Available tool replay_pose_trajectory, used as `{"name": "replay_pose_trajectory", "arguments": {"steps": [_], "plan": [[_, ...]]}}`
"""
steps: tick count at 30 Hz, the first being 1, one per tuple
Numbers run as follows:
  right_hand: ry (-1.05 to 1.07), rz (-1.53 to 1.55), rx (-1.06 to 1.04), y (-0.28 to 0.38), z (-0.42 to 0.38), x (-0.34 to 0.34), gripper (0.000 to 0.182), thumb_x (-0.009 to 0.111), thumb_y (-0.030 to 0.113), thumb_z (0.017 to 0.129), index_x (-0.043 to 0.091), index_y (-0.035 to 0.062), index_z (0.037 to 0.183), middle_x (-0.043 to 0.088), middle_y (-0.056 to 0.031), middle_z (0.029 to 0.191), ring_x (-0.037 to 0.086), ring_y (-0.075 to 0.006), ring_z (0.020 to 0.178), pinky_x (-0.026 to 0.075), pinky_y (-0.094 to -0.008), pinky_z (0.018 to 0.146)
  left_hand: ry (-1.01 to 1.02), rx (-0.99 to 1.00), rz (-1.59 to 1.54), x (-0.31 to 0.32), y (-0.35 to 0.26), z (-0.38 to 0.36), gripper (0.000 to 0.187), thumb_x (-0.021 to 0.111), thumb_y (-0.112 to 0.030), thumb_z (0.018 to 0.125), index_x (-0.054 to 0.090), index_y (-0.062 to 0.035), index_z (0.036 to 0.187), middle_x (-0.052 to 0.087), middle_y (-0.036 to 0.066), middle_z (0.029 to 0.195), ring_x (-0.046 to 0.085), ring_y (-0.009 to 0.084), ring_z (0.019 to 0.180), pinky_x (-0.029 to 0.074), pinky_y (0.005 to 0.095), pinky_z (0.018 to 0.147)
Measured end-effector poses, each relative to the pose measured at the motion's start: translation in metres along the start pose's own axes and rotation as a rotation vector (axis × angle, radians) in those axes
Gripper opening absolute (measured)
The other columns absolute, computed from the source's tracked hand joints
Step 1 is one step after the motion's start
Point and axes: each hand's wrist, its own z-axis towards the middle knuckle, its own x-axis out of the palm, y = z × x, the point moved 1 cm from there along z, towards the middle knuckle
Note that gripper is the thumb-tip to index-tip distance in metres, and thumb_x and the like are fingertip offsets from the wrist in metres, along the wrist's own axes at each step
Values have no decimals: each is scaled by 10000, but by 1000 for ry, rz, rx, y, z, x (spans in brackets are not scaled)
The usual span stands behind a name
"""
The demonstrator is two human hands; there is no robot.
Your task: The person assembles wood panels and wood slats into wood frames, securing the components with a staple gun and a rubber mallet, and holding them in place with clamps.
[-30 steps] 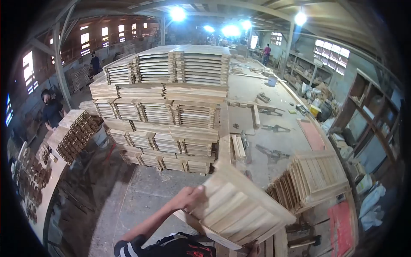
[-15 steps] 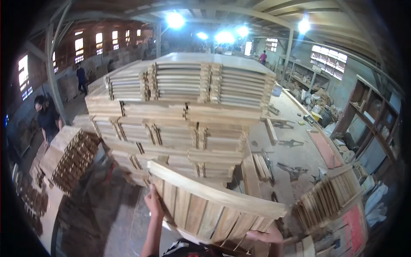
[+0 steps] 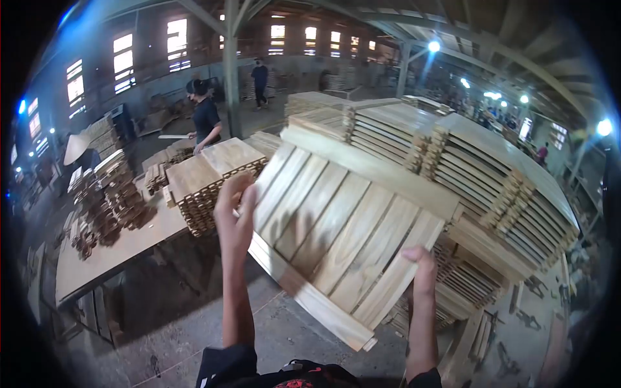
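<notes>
A slatted wooden panel [image 3: 346, 223] is held up in front of me, tilted, with a rail along its upper edge and another along its lower edge. My left hand [image 3: 234, 210] is at the panel's left side, its fingers curled and its thumb against the edge; part of that grip is hard to make out. On the right edge my right hand [image 3: 424, 265] is closed, thumb on the face and the other fingers hidden behind. Shadows fall across the slats.
Behind the panel rises a tall pile of similar panels [image 3: 475, 174]. Left of me, a table [image 3: 123, 239] bears stacks of wooden pieces [image 3: 217, 165]. A person [image 3: 206, 116] stands behind those stacks; another [image 3: 260, 84] is farther back. Clamps [image 3: 508, 359] lie at lower right.
My view has swung left. The panel has come up and tilted, with its slatted face more fully toward me. Both hands have risen with it.
</notes>
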Motion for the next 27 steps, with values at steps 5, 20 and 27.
{"name": "replay_pose_trajectory", "arguments": {"steps": [5,20,27], "plan": [[31,461,-82,35,41,61,444,559,183,710,560,-19,1105,581,-124,997,584,-252,927,474,-353,857,-85,-213,-242,-47,-15,-97,518,568,-350,883,485,3,1253,554,99,1105,527,175,963,428,317,825],[87,268,-449,76,178,124,259,613,341,817,509,105,836,529,-20,663,511,-119,488,373,-260,392,324,-311,-828,120,108,152,520,589,-68,891,395,54,1358,603,144,1148,630,165,962,524,276,808],[-157,218,-468,70,289,155,330,618,403,833,566,87,911,573,-48,638,478,-99,419,327,-225,379,783,-484,-914,244,182,285,336,568,-131,919,534,31,1212,648,100,959,656,151,753,564,285,624]]}}
